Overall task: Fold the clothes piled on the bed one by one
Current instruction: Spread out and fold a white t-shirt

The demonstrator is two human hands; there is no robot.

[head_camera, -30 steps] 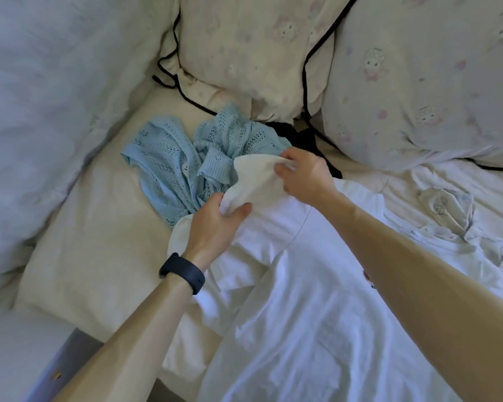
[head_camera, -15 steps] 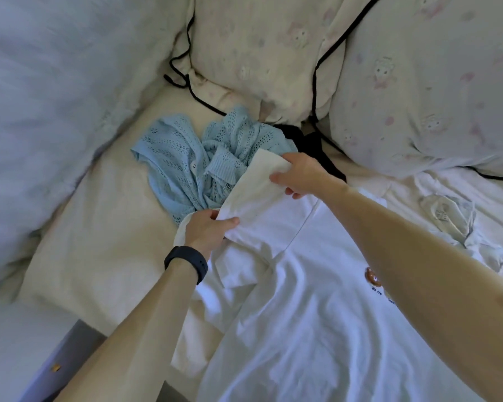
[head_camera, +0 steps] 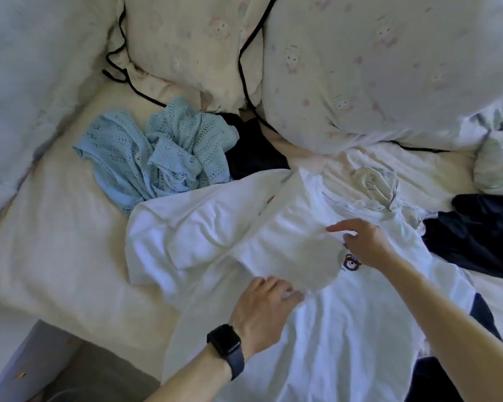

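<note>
head view, count first: two hands, one white t-shirt (head_camera: 317,329), one light blue knit cardigan (head_camera: 157,158), two patterned pillows with black piping, two dark garments, one pale crumpled garment (head_camera: 372,184), one black watch (head_camera: 225,346) on the left wrist.

left pillow (head_camera: 186,39) and right pillow (head_camera: 375,68) lean side by side at the head of the bed. first dark garment (head_camera: 253,152) sits wedged between the cardigan and the pillows. second dark garment (head_camera: 476,233) lies off to the right, touching the t-shirt's shoulder.

now the t-shirt itself: spread front up on the cream bed sheet (head_camera: 55,242), in the middle of the bed, wrinkled, its body running down toward the camera. a small bear badge (head_camera: 352,262) shows on the chest. one sleeve (head_camera: 302,256) is folded across onto the chest, its hem reaching the badge.

hands are apart, one at each end of that hem. left hand (head_camera: 263,303) has its fingers curled round the near corner, gripping the cloth. right hand (head_camera: 363,245) is at the far corner, just above the badge, forefinger straight out; cannot tell whether it pinches the cloth.
</note>
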